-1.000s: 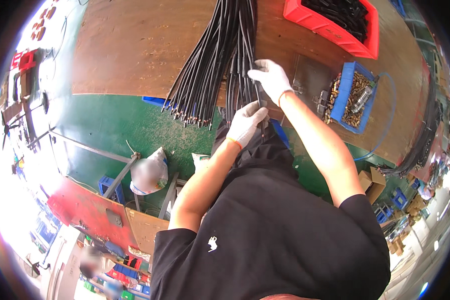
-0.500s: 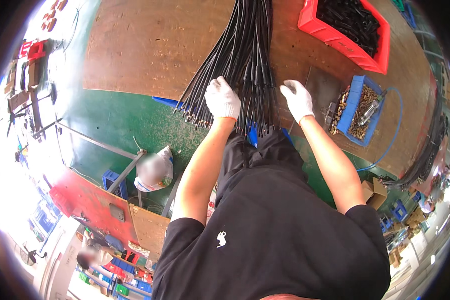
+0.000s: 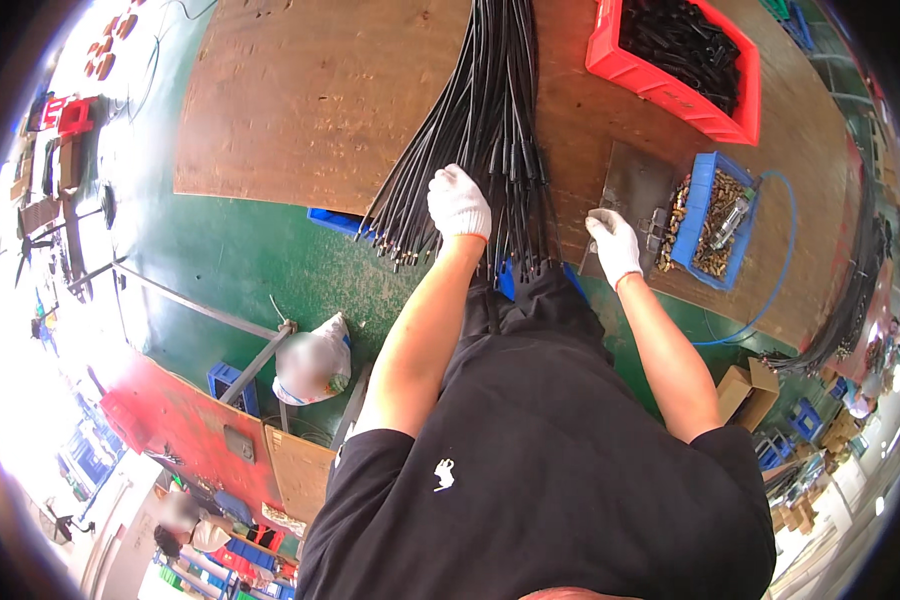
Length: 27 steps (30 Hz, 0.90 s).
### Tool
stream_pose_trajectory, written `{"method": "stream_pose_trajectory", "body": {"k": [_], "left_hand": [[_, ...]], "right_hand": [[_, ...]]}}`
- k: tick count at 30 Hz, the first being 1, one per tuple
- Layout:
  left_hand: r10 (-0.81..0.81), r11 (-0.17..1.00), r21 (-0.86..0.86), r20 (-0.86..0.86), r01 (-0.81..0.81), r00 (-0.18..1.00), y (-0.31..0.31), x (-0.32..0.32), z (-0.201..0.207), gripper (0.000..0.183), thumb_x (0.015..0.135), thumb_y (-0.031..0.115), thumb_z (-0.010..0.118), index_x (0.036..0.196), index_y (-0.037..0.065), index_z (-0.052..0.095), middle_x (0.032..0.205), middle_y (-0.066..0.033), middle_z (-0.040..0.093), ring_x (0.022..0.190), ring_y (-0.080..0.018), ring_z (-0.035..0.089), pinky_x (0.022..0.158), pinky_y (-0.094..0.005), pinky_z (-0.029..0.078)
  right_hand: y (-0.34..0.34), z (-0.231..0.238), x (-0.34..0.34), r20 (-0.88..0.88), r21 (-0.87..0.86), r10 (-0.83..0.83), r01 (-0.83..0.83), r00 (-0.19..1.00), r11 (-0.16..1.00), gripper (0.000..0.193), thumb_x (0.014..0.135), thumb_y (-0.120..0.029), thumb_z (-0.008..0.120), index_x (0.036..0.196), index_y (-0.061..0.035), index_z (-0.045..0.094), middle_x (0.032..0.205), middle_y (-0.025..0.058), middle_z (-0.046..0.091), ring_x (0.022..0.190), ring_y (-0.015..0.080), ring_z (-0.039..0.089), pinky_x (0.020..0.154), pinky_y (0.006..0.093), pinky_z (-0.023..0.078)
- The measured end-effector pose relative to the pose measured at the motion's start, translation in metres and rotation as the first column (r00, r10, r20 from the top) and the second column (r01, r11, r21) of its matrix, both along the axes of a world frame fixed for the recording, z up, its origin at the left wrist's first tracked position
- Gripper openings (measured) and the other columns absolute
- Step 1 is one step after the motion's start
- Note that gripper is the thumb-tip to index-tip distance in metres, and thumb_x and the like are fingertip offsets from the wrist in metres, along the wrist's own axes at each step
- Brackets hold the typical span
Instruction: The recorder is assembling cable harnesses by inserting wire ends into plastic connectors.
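Observation:
A wide bundle of black cables (image 3: 490, 90) with metal-tipped ends runs over the wooden table toward me, fanning out at the near edge. My left hand (image 3: 460, 205), in a white glove, is over the middle of the fan with its fingers curled closed. What lies inside those fingers is hidden. To the right of the bundle, my right hand (image 3: 616, 245) is gloved too, its fingers bent together near a dark metal plate (image 3: 635, 175). Whether it pinches something small is too fine to make out.
A blue bin (image 3: 698, 215) of small brass-coloured fittings stands on the right, a tool with a blue hose (image 3: 794, 230) lying in it. Beyond is a red crate (image 3: 660, 95) of black parts. The wooden table (image 3: 300, 110) ends over green floor (image 3: 240, 235) at left.
My right hand has drawn away from the cables, rightward and toward me. My left hand has shifted slightly to the right and nearer, still over the bundle. The view has tilted a little.

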<state>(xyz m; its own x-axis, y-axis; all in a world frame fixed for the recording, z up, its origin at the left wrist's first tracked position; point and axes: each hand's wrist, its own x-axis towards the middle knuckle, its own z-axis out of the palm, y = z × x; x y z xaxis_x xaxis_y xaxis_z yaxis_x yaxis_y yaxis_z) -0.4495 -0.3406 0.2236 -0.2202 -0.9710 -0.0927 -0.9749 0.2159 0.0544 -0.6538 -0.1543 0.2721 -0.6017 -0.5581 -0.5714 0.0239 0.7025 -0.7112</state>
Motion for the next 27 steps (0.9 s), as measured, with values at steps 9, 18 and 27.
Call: {"method": "stream_pose_trajectory", "body": {"k": [9,18,27], "left_hand": [[0.057,0.990,0.130,-0.056,-0.049,0.997,-0.011,-0.001,0.012,0.041,0.103,0.013,0.059,0.143,0.008,0.055,0.106,-0.0168,0.066,0.099,-0.0344,0.070,0.084,-0.0458,0.060],[0.092,0.981,0.174,-0.027,-0.086,0.995,-0.034,-0.016,0.009,0.039,0.089,0.020,0.074,0.124,0.006,0.066,0.109,-0.0154,0.072,0.104,-0.0316,0.074,0.088,-0.0409,0.061],[0.038,0.949,0.309,0.083,-0.062,0.996,-0.027,-0.016,0.035,0.022,0.094,0.026,0.070,0.108,0.011,0.078,0.118,-0.0113,0.072,0.111,-0.0275,0.073,0.091,-0.0371,0.060]], "right_hand": [[0.018,0.017,0.010,-0.006,-0.027,-0.010,0.010,1.000,1.000,0.029,0.100,-0.022,0.071,0.122,-0.0031,0.074,0.105,0.0055,0.077,0.088,0.0107,0.068,0.071,0.0287,0.056],[0.085,0.008,0.012,0.009,-0.030,-0.127,0.127,0.992,0.991,0.028,0.101,-0.017,0.071,0.125,-0.0017,0.071,0.100,0.0037,0.073,0.076,0.0088,0.063,0.063,0.0283,0.053],[0.133,0.014,0.018,0.013,-0.079,-0.217,0.218,0.976,0.973,0.027,0.101,-0.016,0.070,0.125,-0.0027,0.071,0.104,0.0029,0.073,0.083,0.0100,0.065,0.065,0.0272,0.055]]}}
